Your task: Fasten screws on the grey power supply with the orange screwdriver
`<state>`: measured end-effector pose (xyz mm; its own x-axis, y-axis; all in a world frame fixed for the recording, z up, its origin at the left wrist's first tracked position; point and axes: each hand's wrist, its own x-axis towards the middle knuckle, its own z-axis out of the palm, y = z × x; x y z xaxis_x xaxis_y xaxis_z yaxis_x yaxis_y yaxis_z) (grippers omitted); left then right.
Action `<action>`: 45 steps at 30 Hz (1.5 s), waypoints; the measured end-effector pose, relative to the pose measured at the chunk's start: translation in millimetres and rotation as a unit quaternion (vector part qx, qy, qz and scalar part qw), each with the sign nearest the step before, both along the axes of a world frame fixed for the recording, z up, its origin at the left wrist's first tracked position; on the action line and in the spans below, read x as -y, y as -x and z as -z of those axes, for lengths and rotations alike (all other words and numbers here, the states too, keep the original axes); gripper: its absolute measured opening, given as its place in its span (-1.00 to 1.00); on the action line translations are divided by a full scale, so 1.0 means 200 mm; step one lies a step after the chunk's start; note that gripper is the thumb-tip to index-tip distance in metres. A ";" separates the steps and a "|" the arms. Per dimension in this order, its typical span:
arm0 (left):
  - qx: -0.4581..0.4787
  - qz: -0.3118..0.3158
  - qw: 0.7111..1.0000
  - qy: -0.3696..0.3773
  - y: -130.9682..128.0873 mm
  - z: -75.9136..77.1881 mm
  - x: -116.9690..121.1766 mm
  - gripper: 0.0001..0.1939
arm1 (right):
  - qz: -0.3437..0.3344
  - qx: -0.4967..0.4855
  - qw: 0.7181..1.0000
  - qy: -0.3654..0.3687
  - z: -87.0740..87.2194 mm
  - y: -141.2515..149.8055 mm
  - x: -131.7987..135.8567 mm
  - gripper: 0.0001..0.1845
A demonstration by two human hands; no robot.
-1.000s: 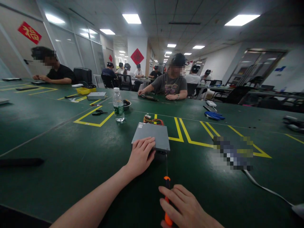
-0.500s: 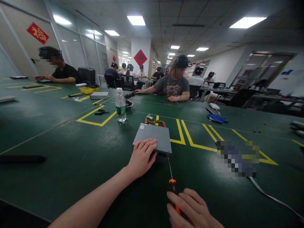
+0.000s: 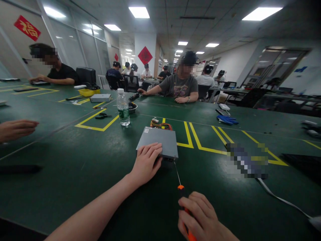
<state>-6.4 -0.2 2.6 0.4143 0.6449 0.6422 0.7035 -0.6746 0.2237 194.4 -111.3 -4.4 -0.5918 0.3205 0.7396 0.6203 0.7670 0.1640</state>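
Observation:
A grey metal computer power supply (image 3: 163,135) lies flat on the green table, its bundle of coloured wires (image 3: 162,125) at the far side. My left hand (image 3: 147,164) holds it at the near left, fingers across the top and thumb down by the near face. In my right hand (image 3: 197,214) is an orange and black screwdriver (image 3: 181,191), fingers closed round the handle. Its thin shaft points up and away, with the tip at the near right corner of the power supply. Whether the tip sits in a screw is too small to tell.
Beyond the power supply stands a water bottle (image 3: 123,108), with a small bowl (image 3: 132,107) behind it. Blue gloves (image 3: 227,119) and a blurred-out strip with a white cable (image 3: 278,199) are on the right. Another person's hand (image 3: 18,130) reaches in at left; a co-worker (image 3: 180,85) sits opposite.
Another person's hand has come in at the left edge, and a dark object at the right. The view has shifted slightly. My hands keep their places on the power supply and screwdriver.

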 end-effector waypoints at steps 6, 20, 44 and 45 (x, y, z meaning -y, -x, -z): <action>-0.007 -0.001 1.000 0.007 0.00 0.00 0.00 -0.73 | 0.042 -0.009 0.999 0.001 -0.06 0.02 -0.02 -0.82; 0.002 0.000 1.000 0.003 0.00 0.00 0.00 -0.74 | 0.070 0.009 0.997 0.009 -0.06 0.07 0.01 -0.86; -0.004 0.013 1.000 0.012 0.01 -0.01 0.01 -0.67 | 0.059 -0.035 0.998 0.015 -0.07 0.03 0.00 -0.85; -0.003 0.012 1.000 0.011 0.01 -0.01 0.01 -0.67 | 0.053 -0.037 0.998 0.016 -0.07 0.03 0.00 -0.88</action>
